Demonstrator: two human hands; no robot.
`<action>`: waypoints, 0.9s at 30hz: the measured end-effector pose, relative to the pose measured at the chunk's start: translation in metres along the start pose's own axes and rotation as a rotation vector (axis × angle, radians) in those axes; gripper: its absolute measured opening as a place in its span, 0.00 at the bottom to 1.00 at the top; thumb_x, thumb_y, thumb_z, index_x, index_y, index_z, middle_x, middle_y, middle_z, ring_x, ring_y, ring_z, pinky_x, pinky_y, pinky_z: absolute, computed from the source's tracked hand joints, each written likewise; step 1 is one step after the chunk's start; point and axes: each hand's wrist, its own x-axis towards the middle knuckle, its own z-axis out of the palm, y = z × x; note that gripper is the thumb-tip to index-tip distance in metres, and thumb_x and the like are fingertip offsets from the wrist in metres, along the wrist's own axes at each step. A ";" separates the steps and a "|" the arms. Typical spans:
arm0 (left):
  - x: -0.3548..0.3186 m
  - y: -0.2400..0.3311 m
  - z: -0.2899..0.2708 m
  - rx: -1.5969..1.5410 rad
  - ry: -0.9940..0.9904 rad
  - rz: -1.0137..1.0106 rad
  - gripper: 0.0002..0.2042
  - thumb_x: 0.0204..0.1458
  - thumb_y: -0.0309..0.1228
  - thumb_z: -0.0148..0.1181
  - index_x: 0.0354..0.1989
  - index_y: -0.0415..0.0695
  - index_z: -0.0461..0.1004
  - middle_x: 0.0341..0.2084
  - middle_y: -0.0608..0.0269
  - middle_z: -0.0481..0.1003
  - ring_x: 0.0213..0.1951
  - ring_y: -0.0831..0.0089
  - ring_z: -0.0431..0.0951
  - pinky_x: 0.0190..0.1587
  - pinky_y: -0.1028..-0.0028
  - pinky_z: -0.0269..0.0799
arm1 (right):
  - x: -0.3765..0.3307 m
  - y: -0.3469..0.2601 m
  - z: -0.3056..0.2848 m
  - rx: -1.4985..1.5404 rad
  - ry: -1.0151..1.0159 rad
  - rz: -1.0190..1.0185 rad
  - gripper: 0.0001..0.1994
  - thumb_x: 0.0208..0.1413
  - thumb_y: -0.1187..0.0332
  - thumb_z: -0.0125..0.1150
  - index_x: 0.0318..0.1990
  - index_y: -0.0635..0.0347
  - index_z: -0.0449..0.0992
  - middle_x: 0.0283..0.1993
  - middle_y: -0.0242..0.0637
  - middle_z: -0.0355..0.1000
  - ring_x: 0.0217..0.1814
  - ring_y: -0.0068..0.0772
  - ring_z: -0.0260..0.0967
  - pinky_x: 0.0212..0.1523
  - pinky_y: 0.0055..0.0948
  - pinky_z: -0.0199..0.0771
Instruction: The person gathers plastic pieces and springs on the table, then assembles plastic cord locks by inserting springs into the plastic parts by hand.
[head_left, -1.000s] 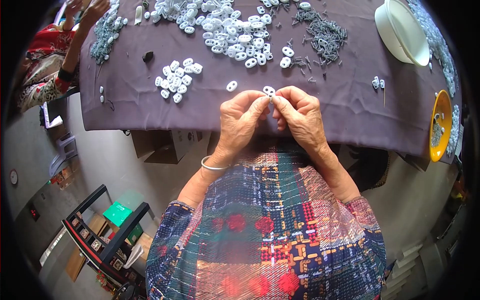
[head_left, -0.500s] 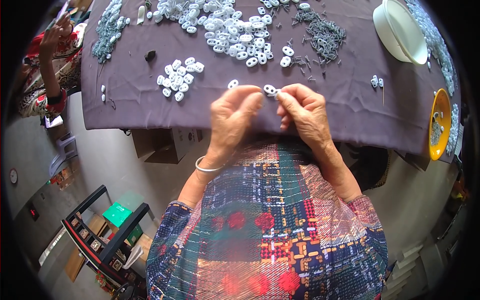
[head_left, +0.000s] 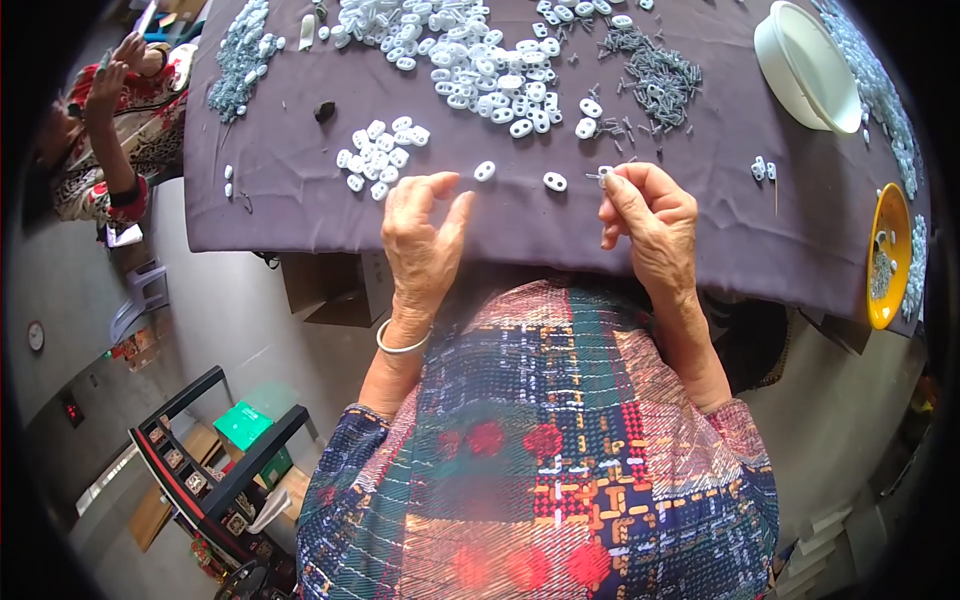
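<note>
My left hand [head_left: 425,235] hovers over the purple cloth [head_left: 300,190] with fingers spread, holding nothing. Two small white oval plastic pieces lie just beyond it, one [head_left: 485,171] near my fingertips and one [head_left: 555,181] between my hands. My right hand [head_left: 650,215] is closed, pinching a small white piece with a thin metal pin [head_left: 603,175] at its fingertips. A small cluster of white pieces [head_left: 380,155] lies left of my left hand. A large heap of white pieces [head_left: 470,60] and a pile of grey metal pins [head_left: 655,75] lie further back.
A white bowl [head_left: 805,65] stands at the back right and a yellow bowl [head_left: 888,255] at the right edge. Another person [head_left: 110,130] sits at the table's left end. A pile of grey parts [head_left: 240,55] lies back left. A black rack [head_left: 200,470] stands on the floor.
My hands, joined on one white piece, have parted. The left hand opened and moved left; a white piece now lies on the cloth between them. The right hand moved right, still pinching.
</note>
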 end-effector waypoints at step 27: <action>0.003 0.016 0.014 -1.320 -0.350 -0.822 0.11 0.50 0.25 0.59 0.42 0.38 0.73 0.29 0.63 0.76 0.28 0.80 0.75 0.25 0.82 0.67 | -0.007 0.003 0.006 -0.043 -0.068 0.035 0.07 0.56 0.69 0.56 0.35 0.65 0.72 0.22 0.30 0.69 0.18 0.15 0.64 0.17 0.16 0.66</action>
